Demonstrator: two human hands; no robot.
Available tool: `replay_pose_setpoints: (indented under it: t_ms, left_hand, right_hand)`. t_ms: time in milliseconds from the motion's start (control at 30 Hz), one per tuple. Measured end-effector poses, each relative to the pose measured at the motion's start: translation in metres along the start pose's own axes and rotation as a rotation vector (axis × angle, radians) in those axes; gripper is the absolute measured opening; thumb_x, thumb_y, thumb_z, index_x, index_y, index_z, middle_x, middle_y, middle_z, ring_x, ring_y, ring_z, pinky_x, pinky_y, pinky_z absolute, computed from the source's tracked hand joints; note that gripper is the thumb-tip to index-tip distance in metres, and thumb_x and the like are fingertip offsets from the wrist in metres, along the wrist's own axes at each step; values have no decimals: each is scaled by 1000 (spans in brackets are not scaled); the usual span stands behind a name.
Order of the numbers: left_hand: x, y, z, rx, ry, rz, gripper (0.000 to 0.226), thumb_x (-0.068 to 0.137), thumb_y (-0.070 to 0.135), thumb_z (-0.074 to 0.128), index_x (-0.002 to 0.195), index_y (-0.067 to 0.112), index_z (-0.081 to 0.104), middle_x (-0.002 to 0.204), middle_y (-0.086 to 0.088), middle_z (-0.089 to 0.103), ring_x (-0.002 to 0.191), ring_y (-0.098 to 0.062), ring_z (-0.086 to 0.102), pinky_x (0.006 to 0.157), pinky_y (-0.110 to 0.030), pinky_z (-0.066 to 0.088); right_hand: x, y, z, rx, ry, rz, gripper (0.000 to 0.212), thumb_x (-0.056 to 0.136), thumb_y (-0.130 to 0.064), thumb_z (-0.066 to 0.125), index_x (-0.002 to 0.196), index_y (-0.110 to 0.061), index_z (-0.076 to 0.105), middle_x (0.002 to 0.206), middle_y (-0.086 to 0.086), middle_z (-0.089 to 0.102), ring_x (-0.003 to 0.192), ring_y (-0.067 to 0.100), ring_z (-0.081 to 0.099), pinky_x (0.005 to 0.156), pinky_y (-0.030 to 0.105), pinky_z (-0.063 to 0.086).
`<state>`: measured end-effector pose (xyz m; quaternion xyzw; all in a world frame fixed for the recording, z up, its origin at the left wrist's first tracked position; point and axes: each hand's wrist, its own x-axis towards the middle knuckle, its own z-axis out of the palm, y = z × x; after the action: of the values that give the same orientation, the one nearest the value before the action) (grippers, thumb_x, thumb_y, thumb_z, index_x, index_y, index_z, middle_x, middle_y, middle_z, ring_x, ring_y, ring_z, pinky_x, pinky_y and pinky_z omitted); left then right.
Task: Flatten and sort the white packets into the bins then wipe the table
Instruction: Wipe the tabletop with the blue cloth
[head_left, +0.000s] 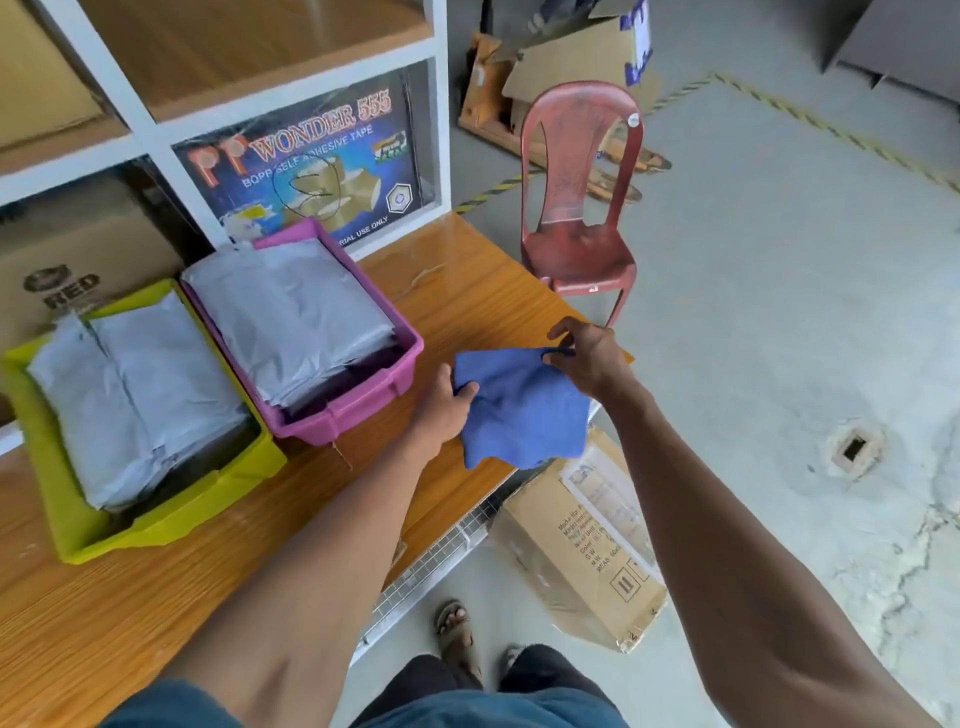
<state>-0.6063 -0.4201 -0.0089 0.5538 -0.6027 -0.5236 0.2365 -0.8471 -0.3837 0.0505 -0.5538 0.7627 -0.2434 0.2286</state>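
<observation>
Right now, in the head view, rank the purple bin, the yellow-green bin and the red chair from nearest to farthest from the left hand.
From the left hand, which grips the blue cloth:
1. Purple bin, just to its left on the table.
2. Yellow-green bin, farther left, beside the purple one.
3. Red chair, on the floor beyond the table's far end.

bare table (457, 291) right of the pink bin (384, 387); chair (576, 249) beyond.

wooden table (457, 291), yellow bin (156, 525), pink bin (358, 405) on it
</observation>
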Motion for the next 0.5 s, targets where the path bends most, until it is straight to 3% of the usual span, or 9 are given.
replay_pose_setpoints:
  t_ms: [100,233,333,433,500]
  left_hand:
    - [7,-7,6,80,37,-82,18,103,14,60,116,17,48,118,-7,64,108,-26,62,89,-39,49]
    - [19,-15,15,101,-22,-157,32,103,14,60,133,14,47,125,-4,63,116,-26,62,102,-45,52]
    - [29,-19,22,19,-71,-213,25,101,13,62,123,22,52,124,-4,66,116,-24,64,102,-52,55]
    - [44,-23,32,-30,-3,-279,23,95,17,65,106,32,52,117,-4,67,114,-30,67,94,-57,59]
    - [47,-14,37,58,98,-264,25,94,15,65,114,25,52,118,-9,67,114,-34,66,93,-44,56]
  right_hand:
    - [14,6,19,5,-43,12,33,88,-6,77,119,-14,69,104,13,70,81,26,66,57,21,49]
    - [31,20,32,-71,-160,-25,31,89,6,66,116,-9,71,99,12,68,75,21,59,48,8,42]
    - [51,29,30,-91,-142,-51,31,87,9,61,111,-8,72,98,14,70,76,23,60,51,9,42]
    - [79,36,32,-123,-22,-142,37,81,9,59,111,-10,72,102,17,66,79,35,65,65,36,56]
    - [94,38,40,-177,94,-223,45,79,10,55,117,-8,68,108,19,64,87,40,64,72,43,56]
